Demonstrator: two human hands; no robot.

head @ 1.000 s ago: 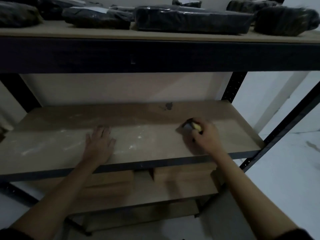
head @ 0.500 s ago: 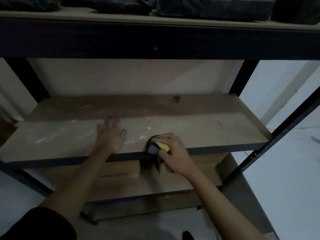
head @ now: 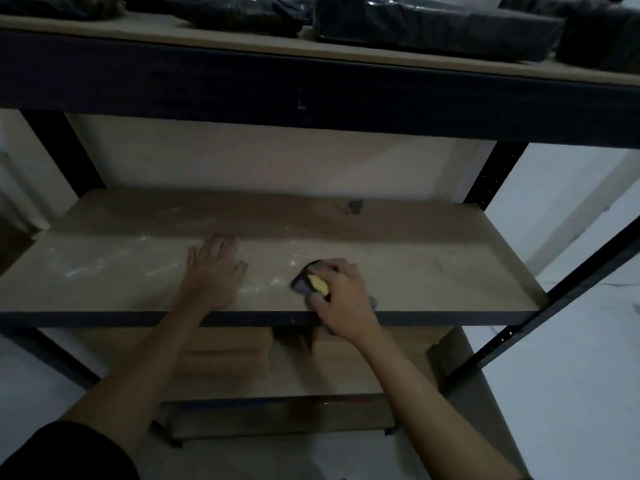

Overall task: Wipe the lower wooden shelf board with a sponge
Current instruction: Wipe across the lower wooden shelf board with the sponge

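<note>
Two hands work over the shelf board (head: 433, 258), the bare wooden level between the loaded top shelf and the boxes below; my right hand (head: 341, 299) curls its fingers round the sponge (head: 313, 283), pressed to the board near its front edge, just right of centre; my left hand (head: 213, 271) lies flat beside it, fingers straight and spread, holding nothing; pale dusty streaks (head: 104, 263) show on the left half, a dark stain (head: 355, 206) at the far edge; I judge the sponge light, soft and compressible, best gripped across its yellow top so the darker face stays flat down; the board looks stiff enough to bear firm pressure
</note>
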